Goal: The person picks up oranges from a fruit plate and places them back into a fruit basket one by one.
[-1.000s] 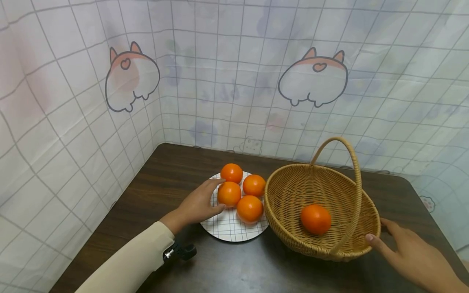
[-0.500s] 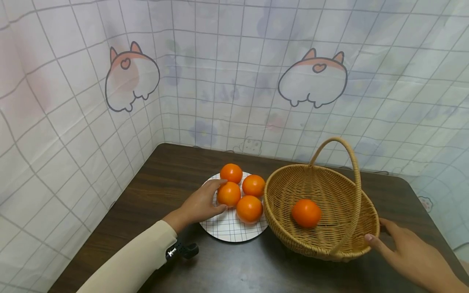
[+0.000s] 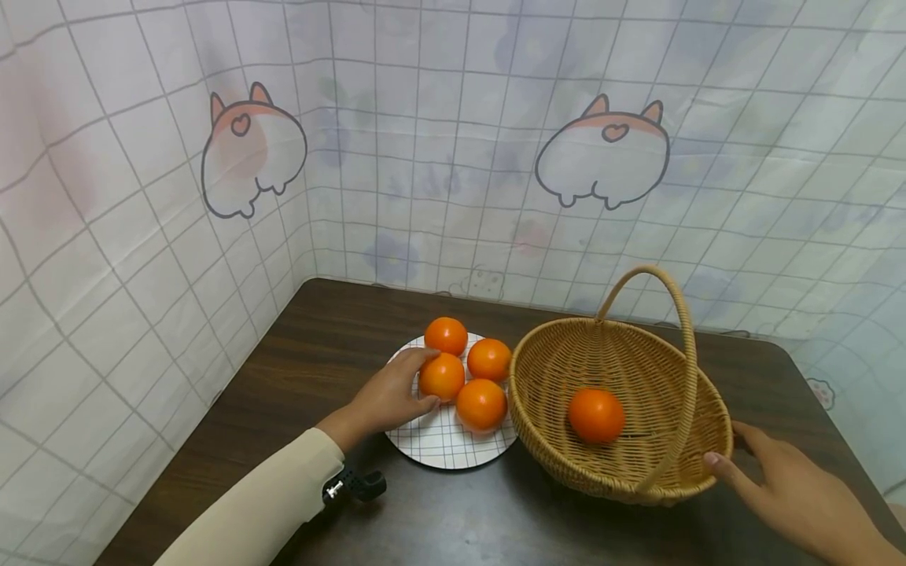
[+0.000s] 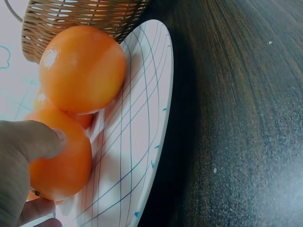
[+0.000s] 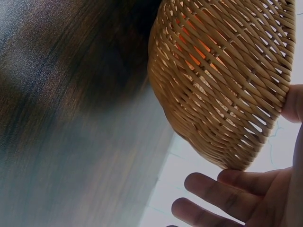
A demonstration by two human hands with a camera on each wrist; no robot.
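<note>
On a white plate with a blue grid [image 3: 453,452] lie several oranges. My left hand [image 3: 392,393] has thumb and fingers round the left orange [image 3: 442,377], which still sits among the others. In the left wrist view the thumb presses this orange [image 4: 64,163] from one side, with fingertips at the opposite side. A wicker basket [image 3: 538,424] with a tall arched handle stands right of the plate, holding one orange [image 3: 597,416]. My right hand [image 3: 800,487] holds the basket's right rim, thumb on top; in the right wrist view the index fingertip touches the wicker [image 5: 222,94] from outside.
The dark wood-grain table [image 3: 439,519] meets a grid-patterned cloth [image 3: 425,157] at the back and left. Plate and basket stand side by side, nearly touching. The basket handle [image 3: 686,354] arches over the basket's right part.
The orange inside the basket has rolled left, then slightly back right. My left thumb and fingers have drawn closer round the left orange. The right hand stays at the rim.
</note>
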